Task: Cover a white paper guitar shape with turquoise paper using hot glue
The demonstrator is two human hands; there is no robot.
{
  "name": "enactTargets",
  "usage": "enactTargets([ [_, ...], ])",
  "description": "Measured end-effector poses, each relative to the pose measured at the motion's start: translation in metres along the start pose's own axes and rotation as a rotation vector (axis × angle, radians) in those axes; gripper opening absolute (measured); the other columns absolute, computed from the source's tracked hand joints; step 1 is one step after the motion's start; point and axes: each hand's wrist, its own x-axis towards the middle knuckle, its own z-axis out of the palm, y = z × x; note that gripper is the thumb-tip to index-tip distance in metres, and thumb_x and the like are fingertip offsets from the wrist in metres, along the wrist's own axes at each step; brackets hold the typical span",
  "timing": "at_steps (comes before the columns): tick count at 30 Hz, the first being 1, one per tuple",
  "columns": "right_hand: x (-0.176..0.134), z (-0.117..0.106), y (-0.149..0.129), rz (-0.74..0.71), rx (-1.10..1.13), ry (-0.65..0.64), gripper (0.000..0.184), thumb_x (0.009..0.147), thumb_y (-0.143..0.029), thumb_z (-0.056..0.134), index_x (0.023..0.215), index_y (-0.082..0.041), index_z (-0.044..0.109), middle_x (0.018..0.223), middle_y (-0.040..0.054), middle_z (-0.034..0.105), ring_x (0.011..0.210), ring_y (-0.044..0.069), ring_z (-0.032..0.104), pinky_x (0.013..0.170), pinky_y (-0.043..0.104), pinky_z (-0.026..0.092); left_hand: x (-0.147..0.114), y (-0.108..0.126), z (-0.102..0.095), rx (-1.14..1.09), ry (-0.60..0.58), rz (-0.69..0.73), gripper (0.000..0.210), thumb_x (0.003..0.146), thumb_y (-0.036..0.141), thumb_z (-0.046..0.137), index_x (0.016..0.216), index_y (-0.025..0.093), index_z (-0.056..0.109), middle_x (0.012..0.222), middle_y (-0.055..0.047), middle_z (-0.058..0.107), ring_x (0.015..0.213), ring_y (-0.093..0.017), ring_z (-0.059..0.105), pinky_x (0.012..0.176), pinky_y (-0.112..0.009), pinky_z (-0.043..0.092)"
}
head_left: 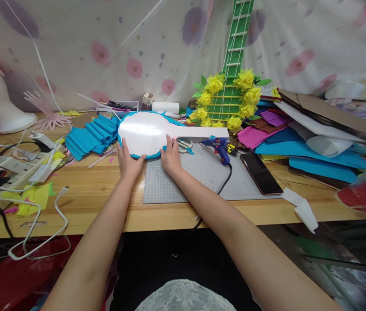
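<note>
Left hand (128, 160) flat, fingers apart, pressing the near edge of the white paddle-shaped board (147, 131). Right hand (170, 156) likewise, fingers loosely spread on its blue-trimmed rim, gripping nothing.

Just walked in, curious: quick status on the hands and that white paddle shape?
Left hand and right hand flat on near edge of white board, blue trim. Scissors and glue gun lie right beside it.

Near me the bare strip of wooden table (105, 190) and the grey cutting mat (198, 181) lie open. To my right the glue gun (220, 147), its cord and a phone (260, 172) hem that side; scissors (184, 144) sit just past the mat. Left, tangled cables (23, 203) and paper scraps (36, 196) crowd things.
</note>
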Motion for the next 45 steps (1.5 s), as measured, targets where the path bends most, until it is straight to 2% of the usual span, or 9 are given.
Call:
enactTargets([
  [8,0.008,-0.005,0.006,0.03,0.087,0.105,0.046,0.088,-0.023,0.041,0.131,-0.009,0.041,0.128,0.0195,0.043,0.124,0.024,0.04,0.104,0.042,0.033,0.001,-0.003,0.001,0.005,0.014,-0.006,0.103,0.063,0.034,0.07,0.147,0.016,0.014,0.154,-0.017,0.011,0.143,-0.032,0.007,0.116,-0.047,0.013],
  [13,0.024,-0.027,0.01,0.01,0.065,0.15,0.018,0.089,-0.024,0.042,0.098,-0.014,0.054,0.104,0.0132,0.056,0.104,0.022,0.05,0.094,0.038,0.04,0.002,-0.007,0.004,0.014,0.03,0.001,0.097,0.066,0.035,0.067,0.146,0.015,0.016,0.153,-0.017,0.016,0.143,-0.032,0.01,0.116,-0.048,0.013],
  [20,0.057,-0.139,0.029,-0.119,0.082,0.343,0.048,0.09,-0.062,0.026,0.072,-0.021,0.044,0.069,0.0004,0.052,0.068,0.014,0.052,0.071,0.034,0.045,0.004,-0.008,0.006,0.052,0.077,0.091,0.079,0.074,0.037,0.057,0.143,0.014,0.025,0.149,-0.017,0.027,0.14,-0.03,0.018,0.115,-0.048,0.012],
  [23,0.06,-0.19,0.057,-0.032,0.148,0.452,0.056,0.088,-0.067,0.019,0.062,-0.022,0.04,0.058,0.0011,0.048,0.056,0.011,0.049,0.067,0.034,0.044,0.003,-0.005,0.006,0.075,0.102,0.147,0.066,0.079,0.034,0.05,0.138,0.012,0.033,0.146,-0.018,0.031,0.139,-0.028,0.02,0.115,-0.046,0.012],
  [26,0.054,-0.214,0.096,0.105,0.188,0.56,0.064,0.084,-0.072,0.01,0.067,-0.023,0.048,0.058,0.0055,0.05,0.058,0.018,0.054,0.064,0.04,0.047,0.003,0.005,0.008,0.108,0.07,0.254,0.054,0.081,0.033,0.048,0.131,0.013,0.043,0.141,-0.018,0.039,0.137,-0.027,0.027,0.115,-0.047,0.012],
  [33,0.019,-0.187,0.145,0.173,0.242,0.261,0.066,0.086,-0.068,0.014,0.085,-0.017,0.056,0.085,0.0124,0.062,0.077,0.019,0.06,0.066,0.034,0.047,0.008,0.039,0.03,0.2,-0.175,0.448,0.022,0.081,0.032,0.053,0.096,0.021,0.064,0.111,-0.009,0.06,0.111,-0.024,0.051,0.114,-0.049,0.016],
  [37,0.005,-0.166,0.138,0.097,-0.076,0.224,0.058,0.079,-0.071,0.035,0.085,-0.018,0.057,0.087,0.0097,0.063,0.083,0.022,0.058,0.072,0.035,0.044,0.016,0.055,0.04,0.292,-0.234,0.373,0.021,0.073,0.034,0.063,0.089,0.02,0.065,0.096,-0.011,0.059,0.103,-0.03,0.051,0.096,-0.046,0.038],
  [41,0.004,-0.156,0.136,0.082,-0.255,0.16,0.051,0.071,-0.065,0.055,0.087,-0.017,0.058,0.09,0.0133,0.062,0.086,0.026,0.057,0.073,0.038,0.044,0.027,0.066,0.045,0.351,-0.307,0.303,0.012,0.071,0.031,0.066,0.074,0.02,0.063,0.084,-0.01,0.06,0.095,-0.03,0.054,0.087,-0.044,0.041],
  [45,0.004,-0.156,0.14,0.084,-0.294,0.196,0.043,0.074,-0.061,0.053,0.078,-0.017,0.055,0.083,0.013,0.061,0.083,0.026,0.057,0.074,0.04,0.045,0.037,0.071,0.041,0.352,-0.395,0.231,0.012,0.069,0.032,0.066,0.068,0.021,0.062,0.077,-0.006,0.063,0.081,-0.024,0.057,0.076,-0.038,0.042],
])
